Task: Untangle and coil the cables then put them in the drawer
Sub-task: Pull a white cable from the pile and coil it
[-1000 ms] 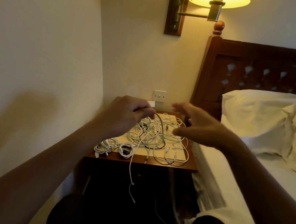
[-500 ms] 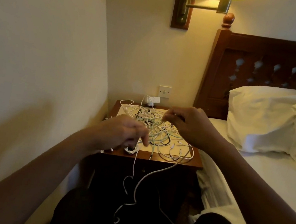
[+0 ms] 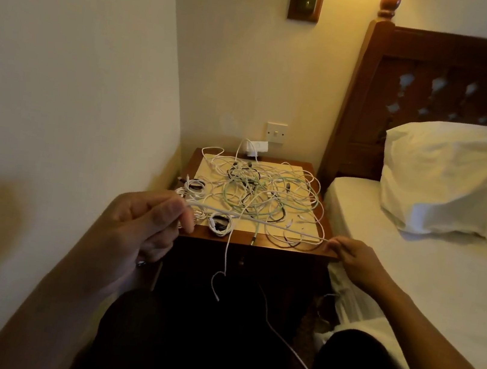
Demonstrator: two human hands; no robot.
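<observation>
A tangle of white, pale green and black cables lies spread over the top of a dark wooden nightstand. One white cable is stretched taut between my hands above the front edge. My left hand pinches its left end near the front left corner. My right hand pinches the other end at the front right corner. A few small coiled cables sit at the front left of the top. The nightstand's drawer front is dark, with a small knob, and looks closed.
A loose white cable end hangs down over the nightstand's front. A white charger is plugged in at the wall behind. The bed with pillows is close on the right, a wall close on the left. My dark-clad knees are below.
My hands have moved apart from the middle of the tangle, pulling one white cable straight between them. The view has tilted downward.
</observation>
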